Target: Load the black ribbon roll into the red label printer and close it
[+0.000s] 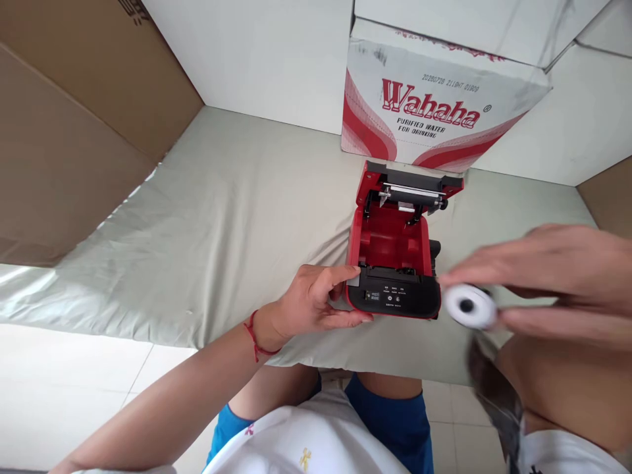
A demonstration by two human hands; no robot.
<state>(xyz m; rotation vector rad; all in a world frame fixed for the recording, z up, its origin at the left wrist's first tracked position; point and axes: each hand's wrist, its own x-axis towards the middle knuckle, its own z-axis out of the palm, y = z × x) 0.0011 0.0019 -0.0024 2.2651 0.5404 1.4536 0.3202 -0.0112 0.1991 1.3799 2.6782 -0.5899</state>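
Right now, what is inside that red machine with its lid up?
Inside the red machine a red hollow shows. Whatever lies beneath the black front panel is covered, so unseen. The white roll is outside, in the right hand.

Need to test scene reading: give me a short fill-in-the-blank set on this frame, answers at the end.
1. The right hand holds a roll whose side face is ____ in colour.
2. The left hand touches the device, whose front panel is ____ in colour.
3. The carton beyond the device bears the large brand name ____.
4. The cord around the left wrist is ____ in colour.

Missing words: white; black; Wahaha; red.
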